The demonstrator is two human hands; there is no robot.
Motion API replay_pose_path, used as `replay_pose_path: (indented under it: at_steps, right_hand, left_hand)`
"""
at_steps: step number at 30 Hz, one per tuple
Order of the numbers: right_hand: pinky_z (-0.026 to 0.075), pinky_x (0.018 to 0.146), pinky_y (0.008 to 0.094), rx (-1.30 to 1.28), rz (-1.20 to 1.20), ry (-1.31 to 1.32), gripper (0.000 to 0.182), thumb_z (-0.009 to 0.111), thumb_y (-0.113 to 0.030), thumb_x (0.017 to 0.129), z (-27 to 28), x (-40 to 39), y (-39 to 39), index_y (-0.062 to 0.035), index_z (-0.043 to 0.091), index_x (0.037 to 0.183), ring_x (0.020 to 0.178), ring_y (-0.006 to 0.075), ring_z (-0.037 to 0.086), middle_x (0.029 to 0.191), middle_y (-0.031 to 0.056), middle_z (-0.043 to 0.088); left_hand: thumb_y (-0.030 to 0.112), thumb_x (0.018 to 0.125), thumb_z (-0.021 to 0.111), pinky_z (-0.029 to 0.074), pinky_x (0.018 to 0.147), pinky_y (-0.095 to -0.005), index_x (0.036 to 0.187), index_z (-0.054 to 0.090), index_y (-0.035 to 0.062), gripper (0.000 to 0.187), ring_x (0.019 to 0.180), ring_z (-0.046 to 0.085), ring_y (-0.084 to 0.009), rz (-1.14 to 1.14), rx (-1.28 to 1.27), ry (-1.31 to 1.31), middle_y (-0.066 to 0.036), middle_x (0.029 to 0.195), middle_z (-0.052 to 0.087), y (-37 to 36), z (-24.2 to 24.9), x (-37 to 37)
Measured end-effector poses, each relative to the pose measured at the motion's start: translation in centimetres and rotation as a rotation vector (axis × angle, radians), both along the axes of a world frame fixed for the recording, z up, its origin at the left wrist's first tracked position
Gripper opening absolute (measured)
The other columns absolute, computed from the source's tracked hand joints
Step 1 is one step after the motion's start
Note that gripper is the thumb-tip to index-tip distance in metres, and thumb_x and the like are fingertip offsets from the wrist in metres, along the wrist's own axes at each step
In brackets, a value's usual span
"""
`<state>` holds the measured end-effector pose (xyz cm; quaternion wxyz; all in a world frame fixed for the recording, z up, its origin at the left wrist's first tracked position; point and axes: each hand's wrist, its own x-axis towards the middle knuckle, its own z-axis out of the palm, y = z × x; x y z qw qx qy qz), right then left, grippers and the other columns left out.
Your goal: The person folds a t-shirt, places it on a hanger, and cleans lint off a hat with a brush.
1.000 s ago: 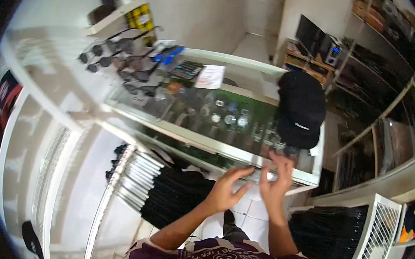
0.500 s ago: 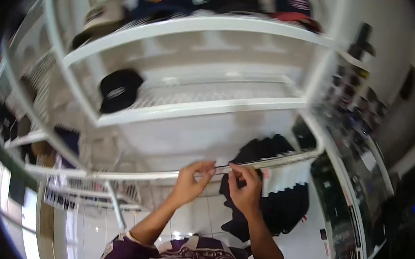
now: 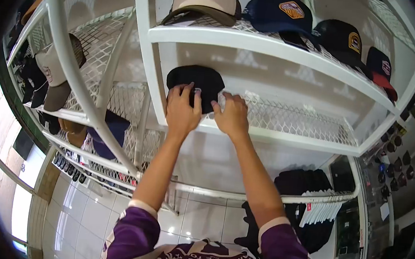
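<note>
A black cap (image 3: 196, 76) with a small light mark on its front sits on the white mesh shelf (image 3: 292, 118), near the left post. Across the front of the cap lies my left hand (image 3: 183, 111), its fingers apart and touching the fabric. My right hand (image 3: 232, 116) is at the cap's right edge, thumb against it and fingers spread loosely over the shelf's front bar. Part of the cap's front and brim is hidden behind my left hand.
Above are a beige cap (image 3: 206, 3), a navy cap (image 3: 279, 15), a black cap with a yellow patch (image 3: 341, 42) and a navy-red cap (image 3: 382, 73). A slanted white post (image 3: 72, 68) stands left. Folded black clothes (image 3: 304, 182) lie lower right; sunglasses (image 3: 399, 171) hang beyond.
Both hands have moved up from near the lower rail to the black cap on the shelf. The view has turned left, so the shelves appear farther right.
</note>
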<state>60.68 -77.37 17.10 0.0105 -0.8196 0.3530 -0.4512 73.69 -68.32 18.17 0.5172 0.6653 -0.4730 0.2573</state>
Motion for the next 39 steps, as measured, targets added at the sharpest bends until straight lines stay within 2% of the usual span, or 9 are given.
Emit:
replay_pose_path:
  at_steps: [9, 17, 19, 20, 23, 25, 30, 35, 39]
  right_hand:
    - [0.048, 0.096, 0.0465, 0.174, 0.008, 0.020, 0.046, 0.071, -0.034, 0.092, 2.3, -0.4, 1.9, 0.0008, 0.073, 0.121, 0.100, 0.0335, 0.068, 0.091, 0.0115, 0.079]
    - [0.049, 0.094, 0.0445, 0.066, -0.002, -0.078, 0.040, 0.074, -0.033, 0.089, 1.8, -0.3, 2.0, -0.0018, 0.078, 0.113, 0.094, 0.0318, 0.071, 0.090, 0.0125, 0.079]
    - [0.048, 0.092, 0.0447, 0.440, 0.133, -0.303, 0.039, 0.076, -0.031, 0.088, 2.2, -0.5, 2.5, -0.0031, 0.078, 0.114, 0.090, 0.0316, 0.071, 0.091, 0.0116, 0.079]
    - [0.048, 0.092, 0.0447, 0.435, 0.130, -0.304, 0.039, 0.076, -0.031, 0.088, 1.9, -0.5, 2.4, -0.0031, 0.078, 0.114, 0.090, 0.0316, 0.071, 0.091, 0.0116, 0.079]
    - [0.047, 0.092, 0.0439, 0.086, -0.097, -0.121, 0.039, 0.078, -0.034, 0.087, 0.6, -0.3, 1.4, -0.0061, 0.079, 0.114, 0.092, 0.0310, 0.070, 0.094, 0.0099, 0.079]
    - [0.046, 0.095, 0.0423, 0.094, -0.029, -0.111, 0.041, 0.078, -0.038, 0.086, 0.9, -0.6, 2.0, -0.0080, 0.079, 0.114, 0.098, 0.0313, 0.068, 0.097, 0.0079, 0.079]
    - [0.043, 0.104, 0.0442, -0.029, 0.201, 0.091, 0.051, 0.078, -0.043, 0.084, 0.6, -1.7, 4.0, -0.0116, 0.076, 0.125, 0.120, 0.0312, 0.063, 0.133, 0.0148, 0.068]
    - [0.045, 0.104, 0.0461, -0.195, 0.307, 0.153, 0.051, 0.081, -0.040, 0.083, -1.0, -2.7, 4.1, -0.0119, 0.076, 0.125, 0.123, 0.0311, 0.062, 0.133, 0.0139, 0.069]
    - [0.050, 0.094, 0.0426, -0.248, 0.346, 0.134, 0.039, 0.078, -0.032, 0.089, -0.4, -3.1, 4.6, -0.0113, 0.078, 0.121, 0.109, 0.0283, 0.066, 0.119, 0.0082, 0.075]
  left_hand:
    - [0.025, 0.095, 0.062, 0.053, 0.096, -0.0506, 0.127, 0.070, 0.0037, 0.040, 0.117, 0.061, -0.0402, 0.085, 0.046, -0.036, -0.019, 0.120, 0.066, -0.2, -0.1, 0.1]
    - [0.014, 0.096, 0.056, 0.058, 0.072, -0.0432, 0.116, 0.073, 0.0030, 0.029, 0.078, 0.072, -0.0353, -0.150, -0.103, -0.096, -0.015, 0.090, 0.074, 0.7, -0.1, 0.3]
    - [0.014, 0.096, 0.055, 0.058, 0.072, -0.0437, 0.113, 0.073, 0.0027, 0.027, 0.080, 0.073, -0.0354, -0.210, -0.098, -0.095, -0.016, 0.093, 0.075, 1.1, -0.3, 0.1]
    - [0.011, 0.096, 0.056, 0.058, 0.069, -0.0426, 0.110, 0.073, 0.0016, 0.025, 0.076, 0.073, -0.0349, -0.236, -0.106, -0.081, -0.016, 0.089, 0.075, 1.3, -0.3, 0.1]
    - [0.007, 0.094, 0.056, 0.058, 0.066, -0.0400, 0.109, 0.073, 0.0006, 0.023, 0.071, 0.073, -0.0323, -0.405, -0.168, -0.091, -0.016, 0.083, 0.074, 1.7, -1.4, 0.9]
    - [0.005, 0.094, 0.056, 0.058, 0.063, -0.0376, 0.108, 0.073, -0.0002, 0.022, 0.066, 0.073, -0.0290, -0.466, -0.216, -0.033, -0.015, 0.077, 0.073, 2.2, -1.5, 0.9]
    - [0.008, 0.099, 0.051, 0.057, 0.063, -0.0364, 0.112, 0.071, -0.0004, 0.026, 0.067, 0.073, -0.0259, -0.471, -0.247, -0.068, -0.013, 0.077, 0.072, 2.0, -2.1, 1.3]
    - [0.010, 0.100, 0.052, 0.057, 0.063, -0.0391, 0.109, 0.071, 0.0018, 0.023, 0.066, 0.073, -0.0294, -0.488, -0.250, 0.020, -0.016, 0.076, 0.071, 2.2, -1.5, 1.0]
    - [0.014, 0.103, 0.054, 0.054, 0.061, -0.0353, 0.108, 0.071, 0.0016, 0.022, 0.062, 0.070, -0.0249, -0.521, -0.170, 0.192, -0.014, 0.074, 0.070, 2.6, -0.8, 0.8]
